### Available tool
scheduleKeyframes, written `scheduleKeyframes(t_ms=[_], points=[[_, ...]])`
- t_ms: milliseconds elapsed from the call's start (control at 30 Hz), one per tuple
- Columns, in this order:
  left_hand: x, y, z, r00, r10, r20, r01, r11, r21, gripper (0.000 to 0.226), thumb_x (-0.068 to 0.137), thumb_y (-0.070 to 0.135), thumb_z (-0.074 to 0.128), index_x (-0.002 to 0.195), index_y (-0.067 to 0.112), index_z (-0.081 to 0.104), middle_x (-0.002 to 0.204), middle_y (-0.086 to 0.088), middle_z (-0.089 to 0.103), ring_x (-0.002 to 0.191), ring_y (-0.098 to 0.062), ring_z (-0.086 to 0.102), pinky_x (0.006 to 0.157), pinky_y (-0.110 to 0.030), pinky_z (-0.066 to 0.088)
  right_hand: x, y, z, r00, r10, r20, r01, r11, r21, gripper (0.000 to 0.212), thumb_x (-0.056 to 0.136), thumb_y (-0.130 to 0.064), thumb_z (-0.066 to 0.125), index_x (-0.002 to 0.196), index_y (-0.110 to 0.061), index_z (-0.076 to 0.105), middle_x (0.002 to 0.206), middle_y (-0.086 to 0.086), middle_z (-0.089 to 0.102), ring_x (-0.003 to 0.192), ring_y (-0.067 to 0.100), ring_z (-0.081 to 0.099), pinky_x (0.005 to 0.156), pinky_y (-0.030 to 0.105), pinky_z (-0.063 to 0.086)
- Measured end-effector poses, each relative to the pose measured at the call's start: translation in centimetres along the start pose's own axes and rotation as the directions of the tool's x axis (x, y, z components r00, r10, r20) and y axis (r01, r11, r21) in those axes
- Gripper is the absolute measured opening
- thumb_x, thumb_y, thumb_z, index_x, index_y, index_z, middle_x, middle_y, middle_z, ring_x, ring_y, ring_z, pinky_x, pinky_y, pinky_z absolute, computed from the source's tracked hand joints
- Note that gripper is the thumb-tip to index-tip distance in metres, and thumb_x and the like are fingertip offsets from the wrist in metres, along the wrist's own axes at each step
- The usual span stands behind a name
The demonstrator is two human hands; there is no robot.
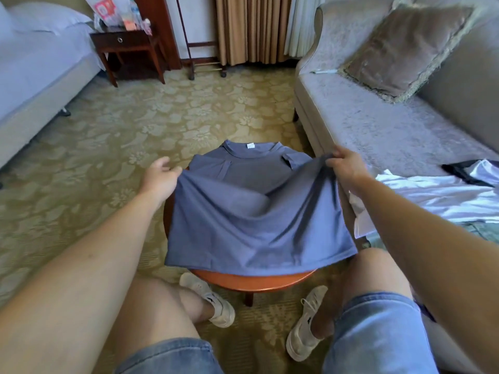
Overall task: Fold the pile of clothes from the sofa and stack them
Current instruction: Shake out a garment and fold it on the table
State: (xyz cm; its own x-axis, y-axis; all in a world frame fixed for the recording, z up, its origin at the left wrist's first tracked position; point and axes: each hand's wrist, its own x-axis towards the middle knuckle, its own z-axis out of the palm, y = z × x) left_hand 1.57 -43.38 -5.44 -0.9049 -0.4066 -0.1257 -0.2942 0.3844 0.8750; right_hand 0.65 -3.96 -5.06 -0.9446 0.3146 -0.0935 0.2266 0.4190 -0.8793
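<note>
Holding the blue shirt [251, 225] doubled over on the tabletop [251, 283], collar at the tabletop's far edge; pinching one side with left hand [160, 178] fingers, gripping the other in curled right hand [348, 166] fingers.

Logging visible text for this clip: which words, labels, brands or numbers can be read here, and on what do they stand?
No text can be read.
Neck tag of the blue T-shirt: white, too small to read.
Red-and-white bags on the nightstand: print too blurred to read.
White sneakers: a dark mark on the side, no legible lettering.
</note>
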Motion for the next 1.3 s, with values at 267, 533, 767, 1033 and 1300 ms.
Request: scheduleKeyframes(t_ms=[267, 533, 767, 1033, 1300], points=[[-0.8, -8.1, 2.9, 0.974, -0.177, 0.141, 0.057, 0.795, 0.604, 0.083, 0.084, 0.034, 0.070, 0.152, 0.018, 0.025, 0.150, -0.017, 0.032, 0.137, -0.037, 0.032, 0.110, -0.044, 0.034, -0.6, 9.5, 2.6, 0.960, 0.254, 0.115, -0.173, 0.866, -0.469, 0.055, 0.077, -0.022, 0.052, 0.130, -0.009, 0.054, 0.126, 0.020, 0.057, 0.112, 0.039, 0.055, 0.097, 0.042, 0.046], [-3.4, -10.6, 1.3, 0.969, -0.209, 0.132, 0.069, 0.742, 0.667, 0.078, 0.084, 0.046, 0.068, 0.145, 0.011, 0.035, 0.145, -0.011, 0.045, 0.129, -0.035, 0.046, 0.101, -0.039, 0.042, -3.4, 11.8, 0.9, 0.907, 0.410, 0.091, -0.344, 0.849, -0.401, 0.057, 0.077, -0.015, 0.069, 0.128, -0.001, 0.045, 0.111, 0.016, 0.056, 0.093, 0.033, 0.057, 0.076, 0.040, 0.052], [-6.3, -11.6, 0.2, 0.944, -0.310, 0.114, 0.229, 0.864, 0.448, 0.059, 0.079, 0.010, 0.075, 0.129, 0.014, 0.044, 0.126, -0.015, 0.058, 0.099, -0.042, 0.063, 0.060, -0.040, 0.057, -6.4, 11.4, -0.9, 0.924, 0.373, 0.079, -0.358, 0.920, -0.162, 0.067, 0.085, -0.001, 0.063, 0.145, -0.006, 0.034, 0.088, 0.018, 0.060, 0.055, 0.025, 0.050, 0.053, 0.030, 0.041], [-9.5, -7.0, -1.1, 0.948, -0.191, 0.253, 0.135, 0.965, 0.224, 0.039, 0.094, 0.010, 0.059, 0.131, 0.019, 0.049, 0.107, -0.012, 0.058, 0.067, -0.023, 0.063, 0.050, -0.026, 0.045, -9.0, 7.3, -2.5, 0.983, 0.167, 0.073, -0.171, 0.984, 0.053, 0.015, 0.089, 0.003, 0.056, 0.101, -0.006, 0.058, 0.071, 0.014, 0.055, 0.049, 0.023, 0.046, 0.051, 0.029, 0.041], [-12.5, 2.3, -2.8, 0.952, 0.070, 0.298, 0.066, 0.904, -0.423, 0.029, 0.085, -0.009, 0.062, 0.112, 0.003, 0.064, 0.109, -0.014, 0.064, 0.085, -0.017, 0.067, 0.074, -0.021, 0.055, -12.1, -0.7, -4.6, 0.970, -0.098, 0.224, -0.020, 0.882, 0.472, 0.034, 0.083, 0.021, 0.046, 0.095, -0.005, 0.063, 0.081, 0.012, 0.068, 0.072, 0.018, 0.068, 0.064, 0.020, 0.055]])
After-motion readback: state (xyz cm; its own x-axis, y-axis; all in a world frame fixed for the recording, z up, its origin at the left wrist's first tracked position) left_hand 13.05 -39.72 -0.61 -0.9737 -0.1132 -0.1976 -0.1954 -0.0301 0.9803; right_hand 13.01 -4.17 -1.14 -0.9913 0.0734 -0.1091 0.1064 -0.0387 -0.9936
